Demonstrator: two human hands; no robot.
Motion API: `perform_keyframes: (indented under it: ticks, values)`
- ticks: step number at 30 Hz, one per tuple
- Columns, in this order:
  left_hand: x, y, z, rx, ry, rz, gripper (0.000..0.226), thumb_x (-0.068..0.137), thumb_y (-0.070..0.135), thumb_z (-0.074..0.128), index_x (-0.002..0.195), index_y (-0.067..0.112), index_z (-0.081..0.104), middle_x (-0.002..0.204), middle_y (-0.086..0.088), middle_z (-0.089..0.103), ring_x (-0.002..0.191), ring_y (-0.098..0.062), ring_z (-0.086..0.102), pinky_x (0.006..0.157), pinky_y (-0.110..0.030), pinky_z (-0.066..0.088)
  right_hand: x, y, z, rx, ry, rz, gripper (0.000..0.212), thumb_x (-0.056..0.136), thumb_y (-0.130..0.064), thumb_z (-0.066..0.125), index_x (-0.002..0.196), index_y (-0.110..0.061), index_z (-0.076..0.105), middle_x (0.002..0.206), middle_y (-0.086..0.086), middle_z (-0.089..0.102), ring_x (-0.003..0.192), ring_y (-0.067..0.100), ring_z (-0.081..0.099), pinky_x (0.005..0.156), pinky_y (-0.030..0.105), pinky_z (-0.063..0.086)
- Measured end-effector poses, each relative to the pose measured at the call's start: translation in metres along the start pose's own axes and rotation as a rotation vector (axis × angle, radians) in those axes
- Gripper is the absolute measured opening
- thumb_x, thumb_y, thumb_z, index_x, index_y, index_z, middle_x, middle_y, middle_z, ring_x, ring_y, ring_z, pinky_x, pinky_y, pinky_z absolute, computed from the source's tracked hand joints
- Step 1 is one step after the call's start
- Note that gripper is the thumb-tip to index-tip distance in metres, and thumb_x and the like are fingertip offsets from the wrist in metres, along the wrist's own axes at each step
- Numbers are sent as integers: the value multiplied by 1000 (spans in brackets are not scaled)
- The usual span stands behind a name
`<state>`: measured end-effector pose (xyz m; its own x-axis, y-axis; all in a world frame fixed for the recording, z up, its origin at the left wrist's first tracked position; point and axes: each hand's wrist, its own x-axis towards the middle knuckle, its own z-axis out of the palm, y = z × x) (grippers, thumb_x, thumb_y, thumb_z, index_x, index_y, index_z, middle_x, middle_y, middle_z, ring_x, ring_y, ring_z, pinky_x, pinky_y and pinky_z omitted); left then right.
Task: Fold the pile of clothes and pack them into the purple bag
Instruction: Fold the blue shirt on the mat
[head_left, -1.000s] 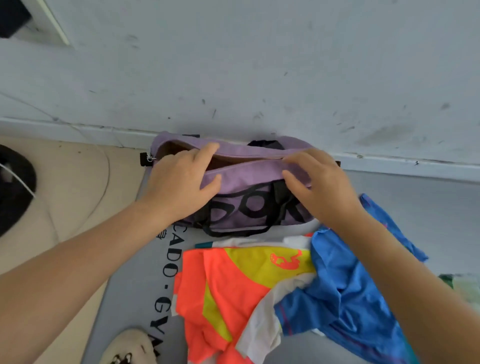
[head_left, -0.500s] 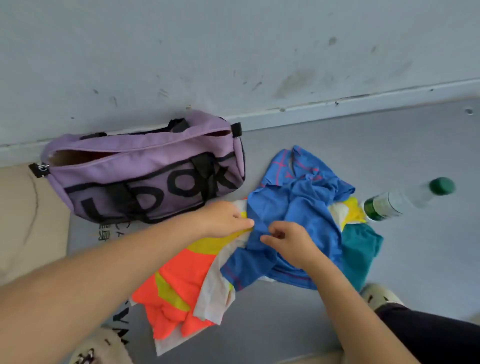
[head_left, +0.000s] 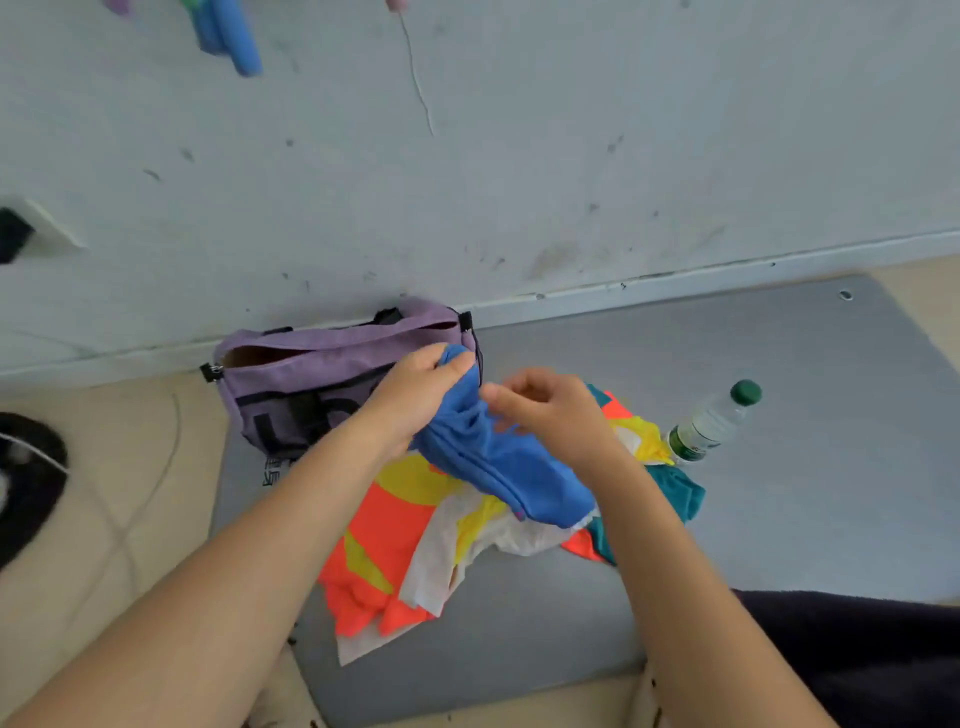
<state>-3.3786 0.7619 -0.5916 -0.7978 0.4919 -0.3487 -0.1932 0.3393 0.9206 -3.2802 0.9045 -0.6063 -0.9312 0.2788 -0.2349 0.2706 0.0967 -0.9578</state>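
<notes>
A purple bag (head_left: 317, 374) with black lettering lies against the wall, its top unzipped. In front of it a blue garment (head_left: 498, 462) hangs lifted above the pile. My left hand (head_left: 415, 395) grips its upper end beside the bag. My right hand (head_left: 550, 415) has its fingers curled into the blue cloth just to the right. Under it an orange, yellow and white garment (head_left: 379, 540) and a teal one (head_left: 675, 493) lie crumpled on the grey mat (head_left: 810, 467).
A clear plastic bottle (head_left: 711, 421) with a green cap lies on the mat right of the pile. A dark object (head_left: 26, 478) sits on the beige floor at far left. My dark-clothed leg (head_left: 857, 654) is at bottom right. Coloured items (head_left: 228, 31) hang on the wall.
Both hands left the bag, took hold of the blue garment on the pile and raised it off the other clothes. The view tilted up and back.
</notes>
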Motion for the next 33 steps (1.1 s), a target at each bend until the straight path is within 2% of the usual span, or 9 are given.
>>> perform_keyframes:
  ticks: [2,5,9,11,19,23,26,29,33]
  values:
    - [-34,45,-12,-28,-119,106,10,96,22,58,93,16,66,94,-9,66,88,-20,61,81,-33,49,-18,-47,-2,54,87,-167,31,77,-33,80,100,-22,62,95,-5,66,89,7,63,80,25,50]
    - [-92,106,-27,-64,-269,211,13,91,25,62,90,20,74,92,-4,72,84,-14,67,75,-23,55,-53,-112,-6,-11,-89,-341,43,76,-42,74,115,-34,60,127,-7,60,123,8,53,102,33,44]
    - [-157,155,-52,-106,-239,336,15,84,33,65,84,23,76,86,0,73,79,-10,69,69,-21,55,-97,-166,-13,-62,-270,-328,36,82,-29,75,105,-1,68,110,27,67,97,23,62,99,54,47]
    - [-177,161,-64,-49,-104,407,15,89,33,64,83,26,76,85,6,73,81,-6,68,73,-21,53,-113,-178,-20,-114,-284,-307,46,79,-32,76,102,7,64,103,23,69,91,21,61,96,51,48]
    - [-208,116,-72,-63,309,423,20,86,43,65,88,26,75,93,1,73,92,-15,65,94,-40,51,-147,-179,-52,-529,-326,-181,35,80,-47,74,90,-14,71,89,7,73,79,14,69,78,40,56]
    - [-213,99,-48,75,22,339,44,69,60,72,98,28,71,100,4,74,94,-16,70,87,-39,53,-155,-167,-40,-158,-437,-176,24,87,-42,69,96,-20,72,100,5,75,92,20,72,74,32,56]
    - [-218,78,-18,252,-232,273,39,67,64,72,100,43,70,101,17,73,96,-4,69,84,-20,49,-152,-153,-18,15,-447,-200,34,90,-35,65,105,-4,66,102,17,70,91,25,67,80,38,56]
    - [-213,64,-4,271,-178,194,69,64,72,67,101,13,70,90,-1,71,81,-22,66,79,-32,46,-147,-142,-10,-43,-422,-170,40,86,-38,68,101,-1,65,97,17,69,85,24,65,80,40,53]
    - [-204,69,-28,173,-109,240,33,70,64,74,91,38,75,93,11,76,89,-5,72,78,-21,55,-140,-142,-34,-268,-436,-103,26,81,-41,75,86,-16,73,79,5,72,70,12,65,64,26,50]
